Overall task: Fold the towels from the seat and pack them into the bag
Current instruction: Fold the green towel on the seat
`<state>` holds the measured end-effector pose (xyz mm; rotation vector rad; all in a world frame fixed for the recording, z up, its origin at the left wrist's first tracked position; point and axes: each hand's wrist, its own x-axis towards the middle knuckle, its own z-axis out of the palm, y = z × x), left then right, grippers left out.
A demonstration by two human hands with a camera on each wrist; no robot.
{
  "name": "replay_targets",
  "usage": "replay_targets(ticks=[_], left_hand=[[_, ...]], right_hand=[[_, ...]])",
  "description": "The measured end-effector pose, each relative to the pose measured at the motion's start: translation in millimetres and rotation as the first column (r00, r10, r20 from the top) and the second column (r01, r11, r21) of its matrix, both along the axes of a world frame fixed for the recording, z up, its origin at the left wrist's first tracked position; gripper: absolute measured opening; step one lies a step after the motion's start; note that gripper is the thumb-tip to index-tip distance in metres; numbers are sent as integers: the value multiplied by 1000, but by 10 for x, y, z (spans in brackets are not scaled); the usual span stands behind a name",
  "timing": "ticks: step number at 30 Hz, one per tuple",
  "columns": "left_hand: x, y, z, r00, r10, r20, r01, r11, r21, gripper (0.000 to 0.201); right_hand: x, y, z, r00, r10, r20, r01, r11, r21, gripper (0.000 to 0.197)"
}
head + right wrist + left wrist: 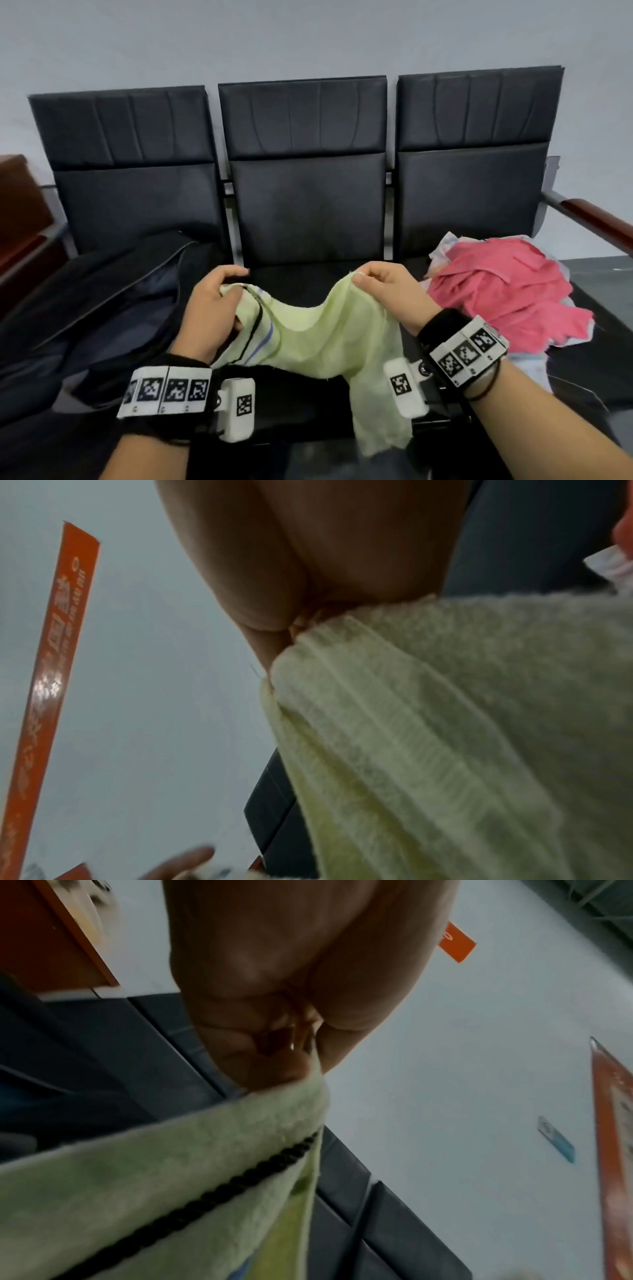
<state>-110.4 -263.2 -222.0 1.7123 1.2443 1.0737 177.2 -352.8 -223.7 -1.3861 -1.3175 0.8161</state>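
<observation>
Nearest you, both wrists carry marker-tagged bands. Your left hand grips one top corner of the pale green towel, fingers curled round the bunched edge; your right hand pinches the other top corner between thumb and forefinger. Towel hangs between them, slack in the middle, above the front of the middle seat, one tail drooping past the seat edge on your right side. It's thin, ribbed terry with a black corded stripe and a blue line near the left-hand end; wrist views confirm both grips on fabric. Left of it: one dark bag, unzipped and gaping, slumped across the left seat. Right of it: pile of towels on the right seat, one pink on top, at least one pale printed one under it; exact count I can't tell. Behind: three black padded seat backs in a row, one wood armrest far right, grey wall.
</observation>
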Motion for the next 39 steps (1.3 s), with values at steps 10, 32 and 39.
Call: replay_targets(ticks=[10,32,39], left_hand=[[765,-420,116,883,-421,-208,446,890,91,23],[-42,-34,246,949,305,81,-316,910,267,17],[76,54,267,923,375,84,-383,884,269,16]], right_hand=[[-262,-29,105,933,198,299,-210,978,11,17],[598,-352,-110,716,-157,680,279,958,-73,17],[621,-429,-181,979,-156,130,168,982,-87,20]])
